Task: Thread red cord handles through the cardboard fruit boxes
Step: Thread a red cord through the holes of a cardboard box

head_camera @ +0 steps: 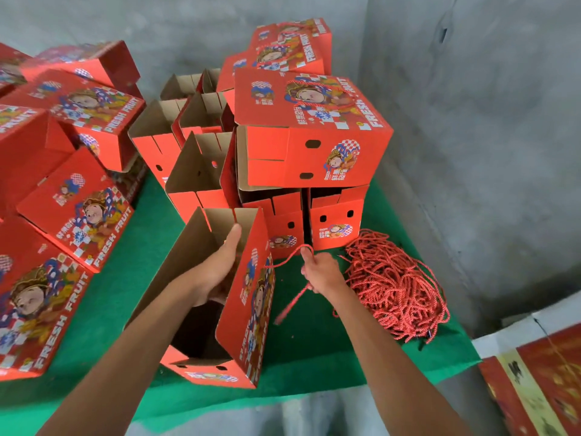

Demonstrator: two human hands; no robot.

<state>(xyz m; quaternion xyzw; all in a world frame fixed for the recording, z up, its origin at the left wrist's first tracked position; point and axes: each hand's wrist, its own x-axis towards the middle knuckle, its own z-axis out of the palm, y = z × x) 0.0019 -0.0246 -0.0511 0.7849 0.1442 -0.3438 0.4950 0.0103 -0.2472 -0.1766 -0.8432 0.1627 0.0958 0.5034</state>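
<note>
An open red cardboard fruit box point(251, 309) lies on its side on the green cloth, its brown inside toward me. My left hand point(220, 269) reaches into the box; its thumb lies along the printed panel's inner face and the fingers are hidden. My right hand point(320, 272) grips a red cord point(287, 258) just right of that panel. One end of the cord runs to the panel; the other end hangs below my fist. A heap of red cords point(396, 287) lies on the cloth right of my right hand.
Open boxes point(195, 171) stand behind the one I work on, with a closed box point(308, 130) stacked on them. More printed boxes point(78, 215) are piled at the left. The green cloth point(314, 350) ends at a grey floor. A concrete wall rises at the right.
</note>
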